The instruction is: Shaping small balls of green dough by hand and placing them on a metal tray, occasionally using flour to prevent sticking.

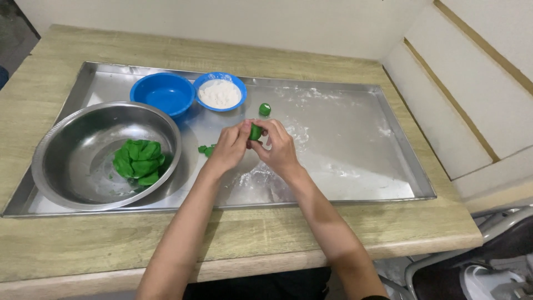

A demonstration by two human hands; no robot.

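Both hands, left hand (230, 145) and right hand (277, 147), pinched one green dough piece (255, 132) over floured tray (361, 150); steel bowl (66, 161) held dough lump (139, 161), blue bowl (220, 93) flour.

A single head-worn camera is looking steeply down and forward from the person's own seat, taking in the wooden table (83, 244) and the long metal tray (355, 139) from fairly near. It is facing the pale wall (222, 22) beyond, with both forearms entering from the bottom edge.

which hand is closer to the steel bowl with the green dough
Left. The left hand is just right of the steel bowl, past its rim; the right hand is farther right, beyond the left hand.
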